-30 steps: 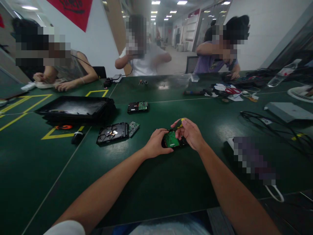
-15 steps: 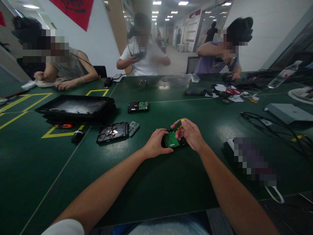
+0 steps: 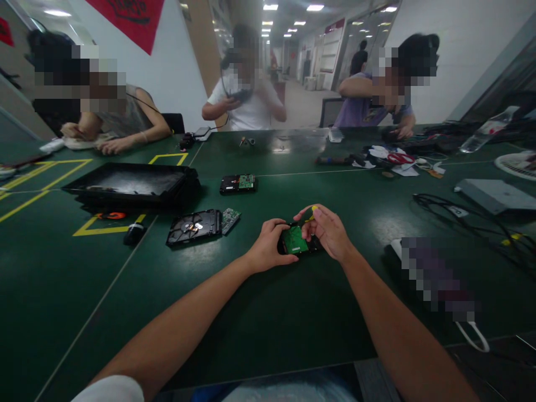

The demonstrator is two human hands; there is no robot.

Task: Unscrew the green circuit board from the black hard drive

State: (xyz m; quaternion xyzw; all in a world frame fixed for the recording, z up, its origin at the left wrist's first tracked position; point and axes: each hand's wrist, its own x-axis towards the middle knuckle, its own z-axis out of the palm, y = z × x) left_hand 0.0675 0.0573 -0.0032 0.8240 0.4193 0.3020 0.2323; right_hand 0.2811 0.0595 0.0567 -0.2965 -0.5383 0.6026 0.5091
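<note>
A hard drive (image 3: 295,240) lies on the green table in front of me, its green circuit board facing up. My left hand (image 3: 268,247) grips the drive's left end, thumb along the near edge and fingers along the far edge. Over its right part, the fingers of my right hand (image 3: 330,231) pinch a small screwdriver (image 3: 314,209) with yellow on its handle; its tip is hidden by the hand. To the left lies another hard drive (image 3: 195,228), with a loose circuit board (image 3: 230,220) beside it. A third hard drive (image 3: 228,184) rests farther back.
Stacked black panels (image 3: 134,184) sit at the left, near a black mouse-like object (image 3: 134,233). At right are a grey box (image 3: 494,195), black cables (image 3: 456,215), a water bottle (image 3: 488,131) and a blurred-out object (image 3: 438,276). Several people sit across the table.
The yellow end of the screwdriver has shifted slightly and stands more upright in my right hand. My left hand keeps its hold on the drive. The view has shifted a little.
</note>
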